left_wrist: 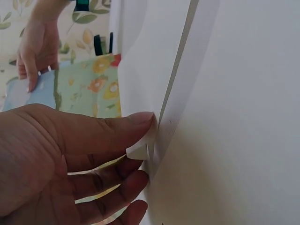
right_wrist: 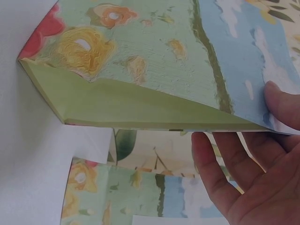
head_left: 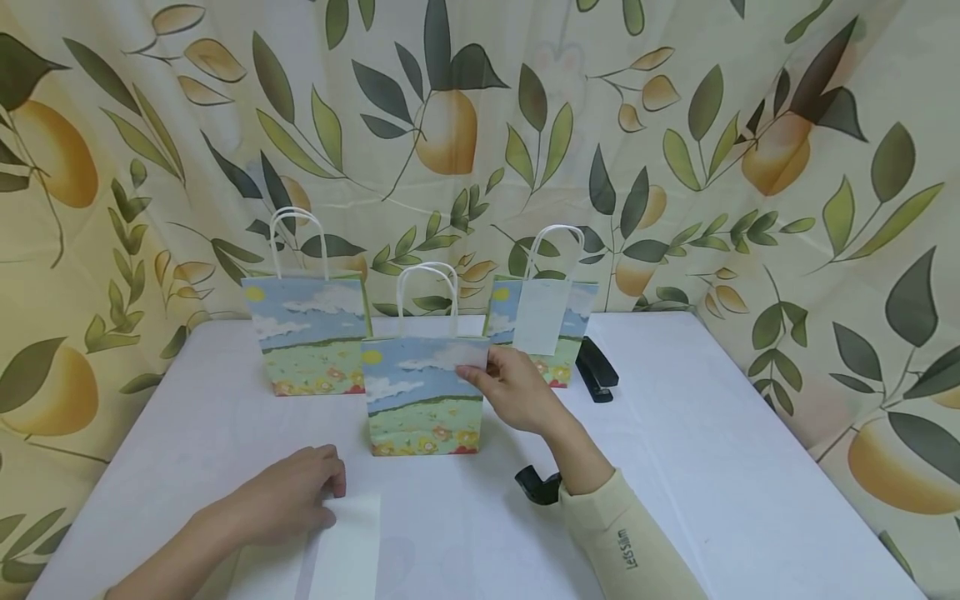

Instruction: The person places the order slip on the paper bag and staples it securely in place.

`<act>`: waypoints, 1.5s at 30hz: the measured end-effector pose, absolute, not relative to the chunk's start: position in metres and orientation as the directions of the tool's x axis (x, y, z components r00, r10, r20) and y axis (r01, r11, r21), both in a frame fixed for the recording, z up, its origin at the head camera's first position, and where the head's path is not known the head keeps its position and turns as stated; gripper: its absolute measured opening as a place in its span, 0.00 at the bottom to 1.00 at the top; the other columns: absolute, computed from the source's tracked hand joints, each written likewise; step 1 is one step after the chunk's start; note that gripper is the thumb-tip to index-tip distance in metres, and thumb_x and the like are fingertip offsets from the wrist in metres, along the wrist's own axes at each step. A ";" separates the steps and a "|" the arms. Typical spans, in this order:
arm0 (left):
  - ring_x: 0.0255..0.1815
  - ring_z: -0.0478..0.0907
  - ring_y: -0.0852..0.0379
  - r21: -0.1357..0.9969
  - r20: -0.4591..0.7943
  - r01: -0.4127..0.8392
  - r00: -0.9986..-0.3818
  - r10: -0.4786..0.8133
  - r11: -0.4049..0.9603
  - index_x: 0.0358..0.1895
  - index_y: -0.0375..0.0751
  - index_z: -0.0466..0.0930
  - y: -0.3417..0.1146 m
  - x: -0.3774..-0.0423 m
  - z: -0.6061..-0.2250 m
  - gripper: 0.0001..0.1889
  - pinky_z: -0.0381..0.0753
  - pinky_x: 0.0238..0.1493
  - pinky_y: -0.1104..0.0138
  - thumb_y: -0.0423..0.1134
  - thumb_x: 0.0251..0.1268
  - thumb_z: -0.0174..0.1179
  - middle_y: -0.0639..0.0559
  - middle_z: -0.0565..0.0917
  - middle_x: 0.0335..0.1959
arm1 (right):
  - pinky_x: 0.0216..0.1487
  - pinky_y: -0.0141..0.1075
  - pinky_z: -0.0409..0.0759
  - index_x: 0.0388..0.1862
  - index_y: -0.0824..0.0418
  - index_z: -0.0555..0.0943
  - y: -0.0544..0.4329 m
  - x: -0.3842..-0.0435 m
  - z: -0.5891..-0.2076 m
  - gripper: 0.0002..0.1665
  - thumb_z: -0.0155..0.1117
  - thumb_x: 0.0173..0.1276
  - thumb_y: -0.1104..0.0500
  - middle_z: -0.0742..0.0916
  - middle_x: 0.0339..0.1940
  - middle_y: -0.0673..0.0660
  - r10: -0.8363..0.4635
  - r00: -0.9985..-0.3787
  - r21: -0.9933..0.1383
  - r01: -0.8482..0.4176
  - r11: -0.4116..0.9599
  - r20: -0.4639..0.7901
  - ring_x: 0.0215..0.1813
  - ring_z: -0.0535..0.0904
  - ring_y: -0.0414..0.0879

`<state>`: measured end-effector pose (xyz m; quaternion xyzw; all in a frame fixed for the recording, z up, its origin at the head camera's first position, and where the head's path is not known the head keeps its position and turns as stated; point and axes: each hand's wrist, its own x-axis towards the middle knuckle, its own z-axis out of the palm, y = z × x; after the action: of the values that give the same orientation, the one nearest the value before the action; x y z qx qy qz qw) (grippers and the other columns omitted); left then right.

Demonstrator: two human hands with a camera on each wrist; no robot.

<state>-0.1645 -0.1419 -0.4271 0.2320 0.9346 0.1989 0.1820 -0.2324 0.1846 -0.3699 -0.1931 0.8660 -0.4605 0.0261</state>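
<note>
In the middle of the table a paper gift bag [head_left: 423, 396] stands upright, printed with blue sky, clouds and a flowered meadow. My right hand [head_left: 517, 387] grips its upper right edge, the thumb on the front and the fingers behind, as the right wrist view also shows with the folded green side [right_wrist: 140, 105]. Lower left, my left hand [head_left: 281, 492] is at the top of white paper cards [head_left: 348, 546] near the table's front edge. In the left wrist view its thumb [left_wrist: 136, 119] and forefinger pinch a small corner of white paper [left_wrist: 137, 152].
Two matching bags stand behind, one at the back left [head_left: 311, 342] and one at the back right [head_left: 502, 329] with a white card [head_left: 542, 317] on its front. Beside the latter lies a black stapler [head_left: 596, 371]. A black object [head_left: 536, 485] is partly hidden by my right sleeve [head_left: 626, 533].
</note>
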 end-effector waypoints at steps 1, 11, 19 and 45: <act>0.39 0.68 0.61 0.448 -0.244 0.363 -0.830 0.502 0.817 0.35 0.54 0.79 -0.141 -0.164 -0.427 0.14 0.73 0.42 0.63 0.36 0.53 0.76 0.63 0.72 0.34 | 0.49 0.41 0.82 0.54 0.60 0.83 0.185 -0.232 -0.370 0.12 0.63 0.79 0.56 0.90 0.49 0.54 -0.358 -0.924 -0.808 -0.309 0.501 0.132 0.51 0.86 0.47; 0.32 0.71 0.60 0.506 -0.263 0.333 -0.819 0.510 0.796 0.33 0.55 0.77 -0.141 -0.167 -0.422 0.15 0.71 0.36 0.65 0.35 0.53 0.76 0.62 0.76 0.27 | 0.46 0.40 0.80 0.48 0.60 0.83 0.184 -0.232 -0.370 0.10 0.63 0.78 0.55 0.90 0.48 0.54 -0.346 -0.929 -0.808 -0.299 0.508 0.127 0.50 0.85 0.47; 0.36 0.77 0.66 0.724 -0.179 0.335 -0.753 0.633 0.603 0.48 0.56 0.82 -0.154 -0.175 -0.415 0.17 0.80 0.40 0.70 0.38 0.59 0.76 0.61 0.80 0.39 | 0.50 0.41 0.83 0.51 0.60 0.84 0.185 -0.232 -0.370 0.11 0.63 0.79 0.56 0.90 0.49 0.54 -0.354 -0.926 -0.810 -0.305 0.501 0.130 0.52 0.86 0.48; 0.39 0.85 0.65 0.738 0.337 0.403 -0.915 0.223 0.541 0.47 0.55 0.85 -0.133 -0.199 -0.392 0.10 0.81 0.39 0.67 0.41 0.65 0.73 0.63 0.88 0.36 | 0.52 0.42 0.82 0.53 0.59 0.83 0.184 -0.231 -0.368 0.11 0.62 0.79 0.56 0.90 0.50 0.53 -0.352 -0.929 -0.811 -0.289 0.509 0.111 0.54 0.86 0.48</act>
<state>-0.1988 -0.1333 -0.3921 0.1794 0.8719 0.4440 -0.1018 -0.2311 0.1841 -0.3682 -0.1848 0.8678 -0.4599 0.0341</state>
